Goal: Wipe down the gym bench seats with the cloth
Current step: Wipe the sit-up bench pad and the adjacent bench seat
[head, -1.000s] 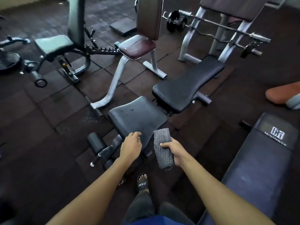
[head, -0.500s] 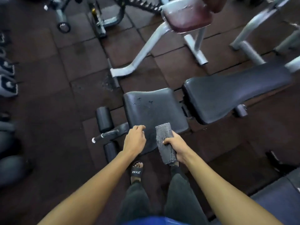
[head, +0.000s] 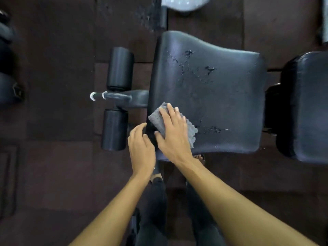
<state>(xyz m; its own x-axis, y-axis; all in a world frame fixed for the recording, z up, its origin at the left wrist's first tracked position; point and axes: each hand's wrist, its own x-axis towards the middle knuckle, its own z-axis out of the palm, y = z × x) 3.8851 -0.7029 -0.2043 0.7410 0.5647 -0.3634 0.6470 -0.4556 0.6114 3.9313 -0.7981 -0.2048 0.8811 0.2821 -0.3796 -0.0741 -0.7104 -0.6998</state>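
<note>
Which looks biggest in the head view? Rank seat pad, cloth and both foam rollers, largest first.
1. Seat pad, clearly largest.
2. Upper roller and lower roller: alike, not ranked apart.
3. Cloth, probably; the right hand covers much of it, so its place against the rollers is unsure.

No text, label, brand or number could be read anywhere in the view. The black seat pad (head: pixel 213 89) bore only worn flecks in its cover, none of them forming letters, and the grey cloth (head: pixel 157 119) lying on it was plain.
</note>
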